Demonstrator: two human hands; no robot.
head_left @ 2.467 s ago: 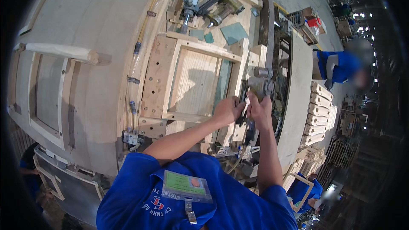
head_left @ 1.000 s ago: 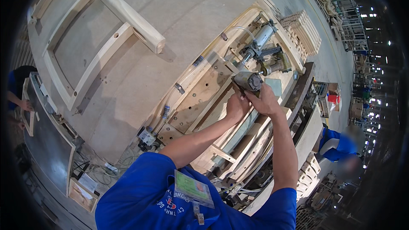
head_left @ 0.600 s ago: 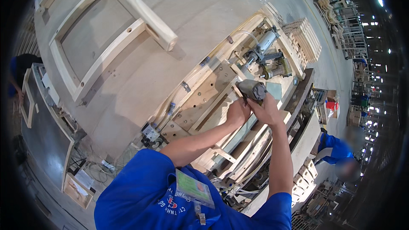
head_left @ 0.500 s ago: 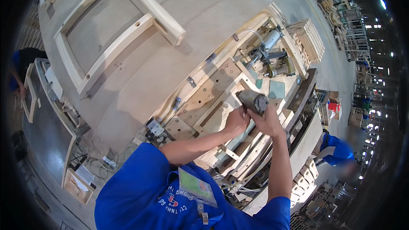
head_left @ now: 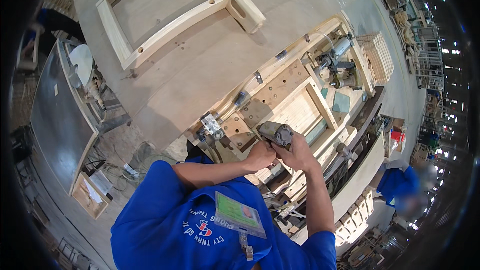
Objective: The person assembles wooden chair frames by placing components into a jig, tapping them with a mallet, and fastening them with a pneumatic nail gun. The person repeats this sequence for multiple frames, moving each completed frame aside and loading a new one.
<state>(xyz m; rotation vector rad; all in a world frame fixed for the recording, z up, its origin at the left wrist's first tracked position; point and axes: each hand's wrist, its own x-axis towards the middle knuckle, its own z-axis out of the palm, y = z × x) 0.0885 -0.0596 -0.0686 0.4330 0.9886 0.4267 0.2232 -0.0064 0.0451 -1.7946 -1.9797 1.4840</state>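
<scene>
Big workshop floor here, pale concrete (head_left: 400, 85) running off to the right with stacked wooden parts (head_left: 377, 57) beside it. A grey metal table (head_left: 60, 125) sits on the left (cables on the floor nearby), and bright ceiling lights (head_left: 440, 45) dot the dark far end.

Open plywood tabletop (head_left: 200, 65) left of the wooden jig (head_left: 295, 110); clamp cylinders (head_left: 337, 62) crowding its far end.

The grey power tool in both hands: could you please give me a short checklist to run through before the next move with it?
1. Right hand grips the grey power tool: ok.
2. Left hand touches the tool's underside: ok.
3. Tool over the wooden jig, not the loose frame: ok.
4. Tool tip seated on the work: cannot tell, hidden by the hands.
5. Hoses beside the metal clamp clear of the hands: ok.
6. Person in blue stands away from the jig: ok.
</scene>
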